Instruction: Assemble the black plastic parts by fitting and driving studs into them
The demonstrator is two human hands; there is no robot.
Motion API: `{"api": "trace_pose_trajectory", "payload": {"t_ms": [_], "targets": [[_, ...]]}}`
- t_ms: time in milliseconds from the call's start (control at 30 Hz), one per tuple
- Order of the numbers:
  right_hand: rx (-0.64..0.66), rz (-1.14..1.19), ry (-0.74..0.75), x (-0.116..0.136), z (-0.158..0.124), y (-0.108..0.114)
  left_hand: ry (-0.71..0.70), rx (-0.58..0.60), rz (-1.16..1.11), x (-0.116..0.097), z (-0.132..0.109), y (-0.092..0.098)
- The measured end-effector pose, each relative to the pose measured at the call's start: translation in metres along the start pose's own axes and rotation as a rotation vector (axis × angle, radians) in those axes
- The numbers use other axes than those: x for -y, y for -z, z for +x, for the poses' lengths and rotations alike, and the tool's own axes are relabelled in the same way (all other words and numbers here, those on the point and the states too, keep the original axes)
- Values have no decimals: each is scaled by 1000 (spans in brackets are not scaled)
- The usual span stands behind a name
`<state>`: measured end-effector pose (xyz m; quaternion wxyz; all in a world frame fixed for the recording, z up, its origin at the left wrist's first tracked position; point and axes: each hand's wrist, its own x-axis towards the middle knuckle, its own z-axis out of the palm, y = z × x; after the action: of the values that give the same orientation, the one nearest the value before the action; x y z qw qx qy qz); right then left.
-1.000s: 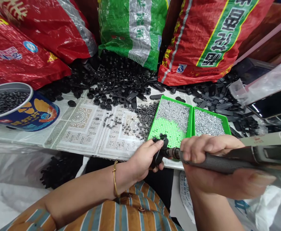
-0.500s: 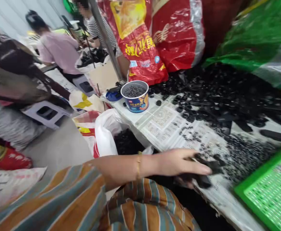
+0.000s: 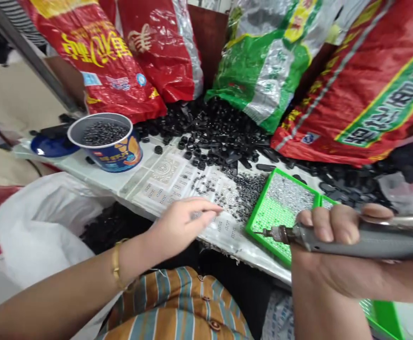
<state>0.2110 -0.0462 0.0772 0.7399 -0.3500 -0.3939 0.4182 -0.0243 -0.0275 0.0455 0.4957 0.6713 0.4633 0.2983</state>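
Observation:
My left hand (image 3: pixel 187 219) is low over the table edge, thumb and forefinger brought together in a pinch. Whatever may be between the fingertips is too small to make out. Close by them lie scattered tiny black parts (image 3: pixel 247 191) on a printed sheet (image 3: pixel 164 189). My right hand (image 3: pixel 337 236) is wrapped round a grey power screwdriver (image 3: pixel 369 241), its thin bit pointing left. Beneath that tool is a green tray (image 3: pixel 263 208) with rows of small holes and a heap of silvery screws (image 3: pixel 289 193) at its far end.
A blue tub (image 3: pixel 116 158) of small dark parts stands at the left, beside a blue lid (image 3: pixel 54 144). Black plastic pieces (image 3: pixel 213 127) are piled along the back, under red bags (image 3: pixel 156 47) and a green bag (image 3: pixel 256 80). A white sack (image 3: pixel 39 222) holds black pieces below.
The view has swung right, bringing the screwdriver in my right hand into sight. My left hand has let go of the dark pieces it held and moved to the tiny parts.

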Motion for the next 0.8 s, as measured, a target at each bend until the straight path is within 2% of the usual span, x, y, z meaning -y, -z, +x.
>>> {"api": "trace_pose_trajectory", "payload": {"t_ms": [100, 167, 267, 333, 567, 700, 800], "targets": [[-32, 60, 36, 5, -6, -9, -104, 227, -124, -14, 21, -38], [-55, 68, 37, 10, -9, -10, -43, 380, -209, -19, 29, -53], [-80, 109, 26, 16, -9, -5, 135, 565, -438, -21, 33, -65], [-60, 146, 23, 18, -8, 0, 227, 591, -594, -21, 32, -70], [10, 179, 73, 17, -8, 18, 526, 565, -971, -22, 23, -89], [-3, 163, 103, 21, -12, 22, 566, 564, -1167, -24, 18, -102], [-16, 82, 131, 28, -16, 26, 565, 548, -1103, -24, 15, -113]]}}
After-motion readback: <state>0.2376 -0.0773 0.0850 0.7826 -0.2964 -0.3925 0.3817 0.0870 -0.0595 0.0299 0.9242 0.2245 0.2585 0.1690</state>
